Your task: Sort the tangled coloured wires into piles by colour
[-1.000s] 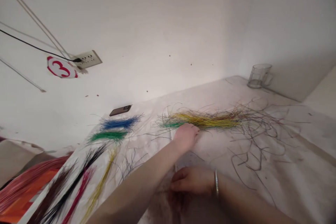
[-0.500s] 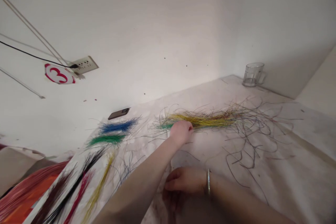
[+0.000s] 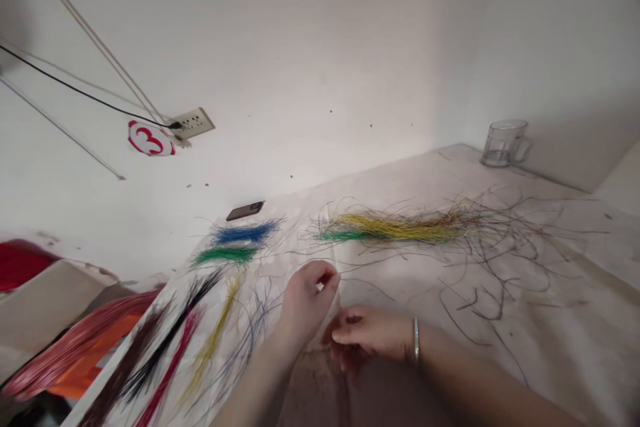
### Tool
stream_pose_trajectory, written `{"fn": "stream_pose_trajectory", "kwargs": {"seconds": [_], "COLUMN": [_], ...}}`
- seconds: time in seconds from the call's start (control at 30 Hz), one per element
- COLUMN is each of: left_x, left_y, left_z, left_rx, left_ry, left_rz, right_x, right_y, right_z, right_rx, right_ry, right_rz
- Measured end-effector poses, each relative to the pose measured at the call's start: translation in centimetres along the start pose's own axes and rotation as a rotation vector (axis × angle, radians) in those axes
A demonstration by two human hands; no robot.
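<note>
My left hand [image 3: 306, 301] is lifted off the sheet, its fingertips pinched together, and no strand can be made out between them. It sits just beside my right hand [image 3: 369, 337], whose fingers curl loosely around nothing visible, with a metal bangle [image 3: 415, 340] on its wrist. Beyond both hands lies a long yellow-and-green wire bundle [image 3: 395, 229], with tangled dark loose wires [image 3: 483, 280] to its right. Laid out at the left are a blue wire bunch [image 3: 244, 233], a green one [image 3: 225, 255], and yellow [image 3: 214, 327], black [image 3: 173, 340] and red [image 3: 173, 363] bunches.
A pale stained sheet [image 3: 395, 280] covers the work surface against the wall. A phone [image 3: 245, 211] lies at its far edge and a glass mug [image 3: 504, 143] stands in the far corner. A red wire hank [image 3: 83, 343] lies on orange material at lower left. A wall socket [image 3: 193, 123] holds a black cable.
My left hand has drawn back from the yellow-and-green bundle toward my right hand, and its fingers have pinched together. The whole view has shifted slightly as my head moved.
</note>
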State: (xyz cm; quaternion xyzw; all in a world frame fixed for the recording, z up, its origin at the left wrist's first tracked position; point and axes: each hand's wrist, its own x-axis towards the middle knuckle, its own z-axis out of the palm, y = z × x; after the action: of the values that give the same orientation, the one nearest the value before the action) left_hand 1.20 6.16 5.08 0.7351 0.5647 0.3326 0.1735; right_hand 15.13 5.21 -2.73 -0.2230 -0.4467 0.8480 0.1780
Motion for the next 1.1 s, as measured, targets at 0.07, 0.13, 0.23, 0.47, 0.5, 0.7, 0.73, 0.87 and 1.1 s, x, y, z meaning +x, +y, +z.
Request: {"fn": "stream_pose_trajectory", "kwargs": {"seconds": [0.07,0.13,0.23,0.47,0.5,0.7,0.73,0.87,1.1], "left_x": [-2.2,-4.3,-7.1,-10.7,-11.0,-13.4,-13.8,-15.6,-13.9], "left_y": [-0.5,-0.9,-1.3,-4.0,-4.5,-7.4,-7.8,-9.4,-7.6], "left_z": [-0.4,-0.6,-0.7,-3.5,-4.4,-10.3,-11.1,-12.5,-9.0], "left_rx": [0.004,0.031,0.079,-0.021,-0.048,-0.145,-0.152,-0.184,-0.225], "left_ry": [0.033,0.014,-0.063,-0.149,-0.145,-0.121,-0.108,-0.073,-0.328], "left_rz": [-0.058,-0.083,-0.075,-0.194,-0.235,-0.361,-0.375,-0.405,-0.262], "right_x": [-0.1,-0.2,0.0,-1.0,-1.2,-1.2,-1.2,-1.2,-1.4], "right_y": [-0.3,-0.5,-0.6,-1.6,-1.8,-2.3,-2.3,-2.6,-2.7], "right_z": [0.2,0.3,0.3,-1.4,-1.6,-2.7,-2.9,-4.0,-4.7], "right_rx": [0.02,0.057,0.137,0.196,0.186,0.108,0.122,0.181,0.244], "right_ry": [0.047,0.115,0.251,0.575,0.6,0.785,0.828,1.038,1.188], "right_rz": [-0.116,-0.224,-0.282,-0.38,-0.415,-0.53,-0.531,-0.518,-0.62]}}
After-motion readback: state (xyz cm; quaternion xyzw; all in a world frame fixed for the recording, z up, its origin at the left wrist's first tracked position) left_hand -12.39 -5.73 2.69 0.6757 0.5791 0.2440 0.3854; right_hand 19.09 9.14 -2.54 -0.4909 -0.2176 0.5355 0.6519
